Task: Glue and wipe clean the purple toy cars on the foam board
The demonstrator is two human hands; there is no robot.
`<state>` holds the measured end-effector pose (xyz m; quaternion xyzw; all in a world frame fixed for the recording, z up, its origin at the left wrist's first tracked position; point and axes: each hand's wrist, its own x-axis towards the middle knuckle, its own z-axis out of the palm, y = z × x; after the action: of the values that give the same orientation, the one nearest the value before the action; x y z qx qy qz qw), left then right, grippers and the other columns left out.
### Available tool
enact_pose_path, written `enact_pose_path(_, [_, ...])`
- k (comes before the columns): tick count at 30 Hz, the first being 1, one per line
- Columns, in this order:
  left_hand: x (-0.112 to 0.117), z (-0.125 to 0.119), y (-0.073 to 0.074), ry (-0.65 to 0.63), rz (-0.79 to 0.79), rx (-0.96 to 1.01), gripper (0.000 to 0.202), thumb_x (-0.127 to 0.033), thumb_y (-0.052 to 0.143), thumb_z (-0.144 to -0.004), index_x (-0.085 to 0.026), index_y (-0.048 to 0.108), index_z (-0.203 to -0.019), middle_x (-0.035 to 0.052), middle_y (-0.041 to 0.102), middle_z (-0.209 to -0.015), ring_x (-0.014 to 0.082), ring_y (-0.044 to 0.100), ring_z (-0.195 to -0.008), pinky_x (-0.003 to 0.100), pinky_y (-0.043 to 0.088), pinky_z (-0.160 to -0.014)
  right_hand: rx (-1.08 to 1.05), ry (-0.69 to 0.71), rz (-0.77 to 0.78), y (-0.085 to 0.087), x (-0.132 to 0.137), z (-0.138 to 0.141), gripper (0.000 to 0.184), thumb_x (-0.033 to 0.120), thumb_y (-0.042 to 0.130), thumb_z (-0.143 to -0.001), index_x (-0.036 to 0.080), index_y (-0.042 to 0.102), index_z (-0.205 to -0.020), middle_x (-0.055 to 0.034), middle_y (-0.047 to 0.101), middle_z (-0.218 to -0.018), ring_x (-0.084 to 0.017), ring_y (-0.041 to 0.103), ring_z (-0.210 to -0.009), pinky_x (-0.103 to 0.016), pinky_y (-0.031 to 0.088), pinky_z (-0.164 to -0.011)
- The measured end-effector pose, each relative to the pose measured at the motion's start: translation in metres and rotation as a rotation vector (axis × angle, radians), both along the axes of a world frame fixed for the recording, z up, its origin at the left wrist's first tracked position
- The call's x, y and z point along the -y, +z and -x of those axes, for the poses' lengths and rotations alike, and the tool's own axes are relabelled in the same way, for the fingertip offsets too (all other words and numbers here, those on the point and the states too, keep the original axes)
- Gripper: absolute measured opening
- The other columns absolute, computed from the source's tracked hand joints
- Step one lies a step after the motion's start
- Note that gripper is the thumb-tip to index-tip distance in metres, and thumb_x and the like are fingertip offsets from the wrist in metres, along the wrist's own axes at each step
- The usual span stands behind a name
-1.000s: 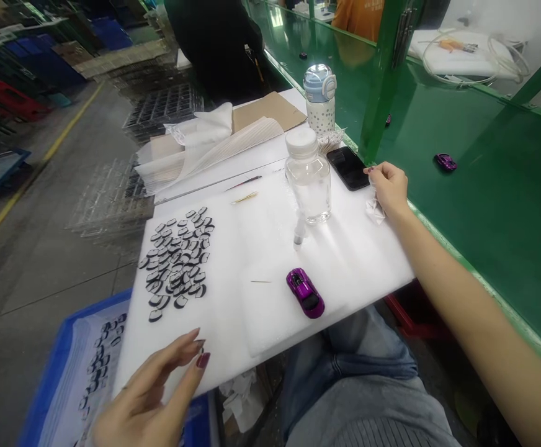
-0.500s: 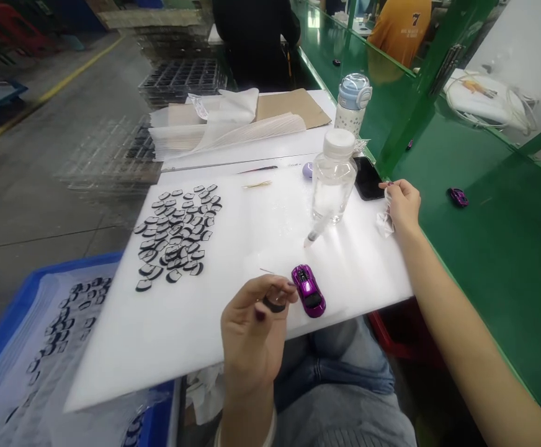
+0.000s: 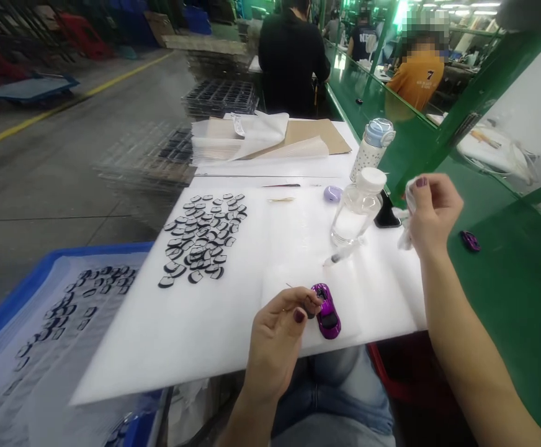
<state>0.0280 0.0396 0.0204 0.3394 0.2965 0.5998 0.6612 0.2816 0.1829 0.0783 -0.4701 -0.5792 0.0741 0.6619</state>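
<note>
My left hand is closed in a pinch on a small dark curved part, most of it hidden by the fingers. A thin pin-like tip sticks out beyond the same fingers. Right beside them, a shiny purple toy car rests on the white table. My right hand is raised above the table's right edge, its fingers closed on a crumpled white tissue. On the left of the table, several black-edged curved pieces lie spread out.
A clear bottle, a syringe, a phone and a patterned flask stand or lie at the right. Paper sheets cover the back. A blue bin sits at lower left. Another purple car lies on the green bench.
My right hand has lifted the tissue up from beside the phone. My left hand still pinches the dark part near the car. The whole view has tilted upward and shifted left.
</note>
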Motion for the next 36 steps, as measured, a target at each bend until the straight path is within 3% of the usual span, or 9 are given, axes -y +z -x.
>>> enact_pose_path(4, [0.0, 0.0, 0.001, 0.018, 0.04, 0.033, 0.019, -0.038, 0.076, -0.084, -0.022, 0.078, -0.093, 0.0054, 0.071, -0.088, 0.0116, 0.063, -0.082, 0.02, 0.053, -0.08, 0.488, -0.057, -0.253, 0.024, -0.011, 0.03, 0.02, 0.038, 0.05, -0.097, 0.024, 0.063, -0.091, -0.0037, 0.06, -0.084, -0.02, 0.061, -0.08, -0.035, 0.05, -0.072])
enact_pose_path(8, [0.001, 0.0, 0.005, 0.042, 0.065, 0.078, 0.023, -0.041, 0.079, -0.08, -0.02, 0.079, -0.09, 0.007, 0.07, -0.087, 0.0135, 0.062, -0.081, 0.024, 0.054, -0.079, 0.727, -0.043, -0.212, 0.014, -0.012, 0.038, 0.023, 0.036, 0.053, -0.092, 0.028, 0.054, -0.114, -0.0066, 0.063, -0.107, -0.024, 0.062, -0.1, -0.041, 0.053, -0.083])
enact_pose_path(12, [0.002, 0.0, 0.006, 0.053, 0.08, 0.167, 0.026, -0.044, 0.082, -0.075, -0.021, 0.079, -0.088, 0.006, 0.07, -0.086, 0.0147, 0.063, -0.084, 0.027, 0.055, -0.082, 0.424, -0.2, -0.082, -0.009, -0.013, 0.013, 0.038, 0.047, 0.062, -0.085, 0.025, 0.055, -0.116, -0.0075, 0.065, -0.103, -0.027, 0.065, -0.093, -0.048, 0.053, -0.087])
enact_pose_path(16, [0.002, 0.0, 0.003, 0.009, 0.065, 0.191, 0.024, -0.043, 0.081, -0.078, -0.022, 0.08, -0.09, 0.0061, 0.071, -0.086, 0.0146, 0.064, -0.084, 0.028, 0.055, -0.085, -0.06, -0.241, -0.052, -0.024, -0.027, -0.031, 0.038, 0.063, 0.047, -0.087, 0.027, 0.057, -0.093, -0.0072, 0.06, -0.084, -0.027, 0.062, -0.072, -0.048, 0.054, -0.063])
enact_pose_path(21, [0.002, 0.001, 0.001, 0.002, 0.034, 0.189, 0.026, -0.045, 0.08, -0.078, -0.023, 0.08, -0.092, 0.0056, 0.073, -0.085, 0.0146, 0.066, -0.082, 0.027, 0.056, -0.084, -0.033, -0.182, -0.038, -0.015, -0.033, -0.056, 0.041, 0.063, 0.04, -0.086, 0.027, 0.058, -0.083, -0.0075, 0.058, -0.074, -0.027, 0.062, -0.067, -0.046, 0.053, -0.057])
enact_pose_path(25, [0.002, 0.0, 0.004, 0.03, 0.055, 0.171, 0.029, -0.046, 0.083, -0.074, -0.021, 0.08, -0.087, 0.007, 0.074, -0.082, 0.0153, 0.068, -0.078, 0.027, 0.058, -0.079, 0.037, -0.269, -0.147, -0.004, -0.016, -0.029, 0.036, 0.051, 0.049, -0.089, 0.02, 0.06, -0.103, -0.0115, 0.063, -0.094, -0.03, 0.065, -0.092, -0.05, 0.053, -0.085])
enact_pose_path(29, [0.002, 0.0, 0.006, 0.034, 0.071, 0.195, 0.028, -0.045, 0.085, -0.072, -0.021, 0.081, -0.085, 0.0076, 0.076, -0.081, 0.016, 0.07, -0.077, 0.028, 0.06, -0.077, 0.406, -0.07, -0.019, 0.008, -0.006, 0.018, 0.034, 0.042, 0.064, -0.084, 0.021, 0.058, -0.11, -0.0136, 0.065, -0.116, -0.029, 0.064, -0.107, -0.052, 0.048, -0.098])
enact_pose_path(33, [0.002, 0.0, 0.007, 0.041, 0.096, 0.216, 0.031, -0.047, 0.088, -0.066, -0.021, 0.081, -0.082, 0.0075, 0.076, -0.079, 0.0172, 0.071, -0.074, 0.031, 0.062, -0.076, -0.05, 0.135, -0.179, 0.03, 0.01, 0.054, 0.023, 0.039, 0.062, -0.088, 0.023, 0.048, -0.078, -0.0075, 0.067, -0.093, -0.023, 0.069, -0.09, -0.048, 0.054, -0.09])
enact_pose_path(36, [0.001, 0.001, 0.007, 0.036, 0.111, 0.222, 0.032, -0.047, 0.089, -0.064, -0.021, 0.08, -0.081, 0.007, 0.076, -0.078, 0.0175, 0.071, -0.074, 0.032, 0.062, -0.077, -0.29, 0.107, -0.272, 0.036, 0.057, 0.078, 0.024, 0.034, 0.06, -0.092, 0.026, 0.049, -0.072, 0.0047, 0.042, -0.057, -0.014, 0.051, -0.049, -0.038, 0.057, -0.064])
